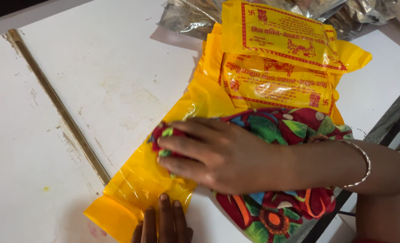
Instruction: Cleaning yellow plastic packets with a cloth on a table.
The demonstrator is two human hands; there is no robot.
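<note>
Two hands work near the table's (74,67) front edge: right hand (218,157) lies flat, gripping nothing, on soft, light floral cloth (276,211) entering a slippery yellow plastic bag (137,180), left fingertips (164,220) pinning its mouth; best grasped by cloth's bunched end.

head view: we look steeply down from above | close to our hands (218,155) | facing the white table (51,135) | only one view
</note>
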